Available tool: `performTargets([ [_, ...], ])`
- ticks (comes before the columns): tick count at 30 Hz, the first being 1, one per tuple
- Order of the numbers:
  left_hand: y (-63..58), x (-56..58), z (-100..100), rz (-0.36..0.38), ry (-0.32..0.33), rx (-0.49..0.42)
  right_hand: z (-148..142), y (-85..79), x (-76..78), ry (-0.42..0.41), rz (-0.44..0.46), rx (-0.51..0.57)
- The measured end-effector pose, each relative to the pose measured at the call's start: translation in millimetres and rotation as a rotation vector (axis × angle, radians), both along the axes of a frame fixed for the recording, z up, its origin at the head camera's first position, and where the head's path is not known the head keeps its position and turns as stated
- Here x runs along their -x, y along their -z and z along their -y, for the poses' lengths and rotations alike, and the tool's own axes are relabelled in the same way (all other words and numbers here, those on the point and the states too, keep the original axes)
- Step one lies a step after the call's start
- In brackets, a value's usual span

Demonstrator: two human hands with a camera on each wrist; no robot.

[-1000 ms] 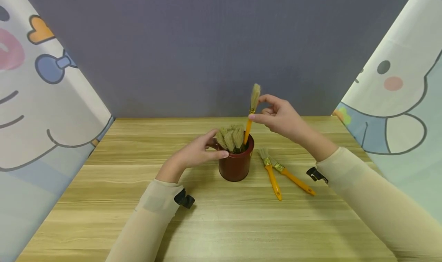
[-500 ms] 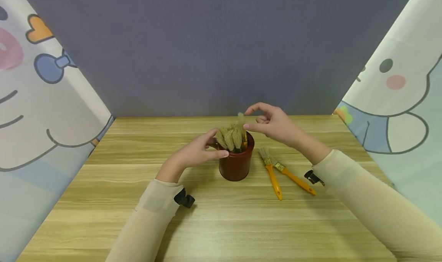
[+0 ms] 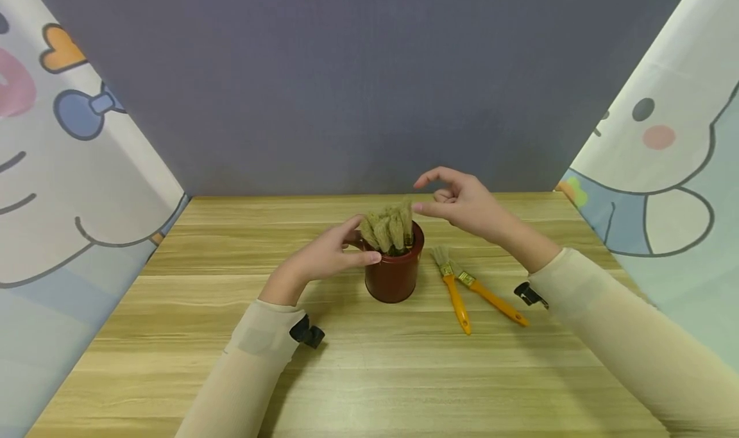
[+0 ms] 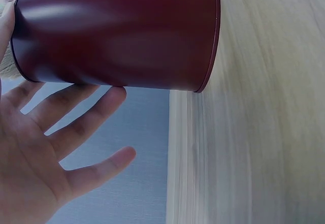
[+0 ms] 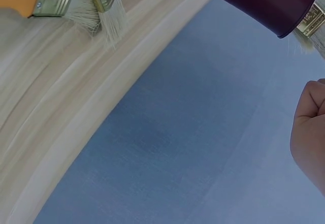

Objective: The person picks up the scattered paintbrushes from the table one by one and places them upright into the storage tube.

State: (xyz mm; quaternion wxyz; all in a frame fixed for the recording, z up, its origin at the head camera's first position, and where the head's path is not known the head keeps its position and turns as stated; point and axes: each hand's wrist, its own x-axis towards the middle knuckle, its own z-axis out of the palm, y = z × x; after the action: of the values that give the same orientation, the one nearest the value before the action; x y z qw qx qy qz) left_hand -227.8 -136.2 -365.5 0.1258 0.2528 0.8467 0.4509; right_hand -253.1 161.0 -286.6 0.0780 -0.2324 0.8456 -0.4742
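Observation:
Near the middle of the table stands a dark red can [image 3: 392, 281], with several paintbrushes [image 3: 385, 229] upright in it, bristles up. My left hand [image 3: 329, 253] grips the can, thumb at the rim and fingers against its side; in the left wrist view the fingertips [image 4: 118, 94] touch the wall and the little finger stands apart. At the can's upper right is my right hand [image 3: 464, 207], its thumb and index finger apart and the other fingers curled, with nothing gripped. Its thumb tip is close to the rightmost brush; touching or not, I cannot tell.
Two paintbrushes with orange handles lie right of the can: one nearer it [image 3: 457, 303], another slanting further right [image 3: 498, 302]. Their bristle ends meet. A grey panel [image 3: 369, 92] rises behind the wooden table [image 3: 369, 374]. Cartoon-printed sheets stand at both sides.
The brush my right hand pinched has gone down into the can among the others. The thumb and index finger have parted from it. My left hand stays on the can.

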Motion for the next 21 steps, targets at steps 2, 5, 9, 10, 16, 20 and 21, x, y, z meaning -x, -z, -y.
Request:
performTargets([
  [2, 0.3, 0.4, 0, -0.005, 0.004, -0.004, -1, -0.5, 0.0, 0.002, 0.002, -0.007],
  [5, 0.1, 0.6, 0, -0.007, 0.002, -0.003, -2, -1.0, 0.1, 0.011, 0.001, -0.019],
  [9, -0.1, 0.7, 0, -0.001, -0.007, 0.003, -6, -1.3, 0.4, 0.03, -0.001, -0.034],
  [10, -0.2, 0.4, 1, 0.002, -0.01, 0.006, -7, -1.3, 0.5, 0.033, 0.0, -0.037],
  [16, -0.3, -1.7, 2, 0.037, -0.041, 0.054, -20, 2.6, 2.9, 0.042, -0.003, -0.062],
  [20, -0.1, -1.9, 2, 0.039, -0.048, 0.064, -33, 10.6, 9.9, 0.048, 0.017, -0.106],
  [21, 0.2, -1.8, 2, 0.04, -0.05, 0.062, -36, 14.4, 12.8, 0.044, 0.037, -0.116],
])
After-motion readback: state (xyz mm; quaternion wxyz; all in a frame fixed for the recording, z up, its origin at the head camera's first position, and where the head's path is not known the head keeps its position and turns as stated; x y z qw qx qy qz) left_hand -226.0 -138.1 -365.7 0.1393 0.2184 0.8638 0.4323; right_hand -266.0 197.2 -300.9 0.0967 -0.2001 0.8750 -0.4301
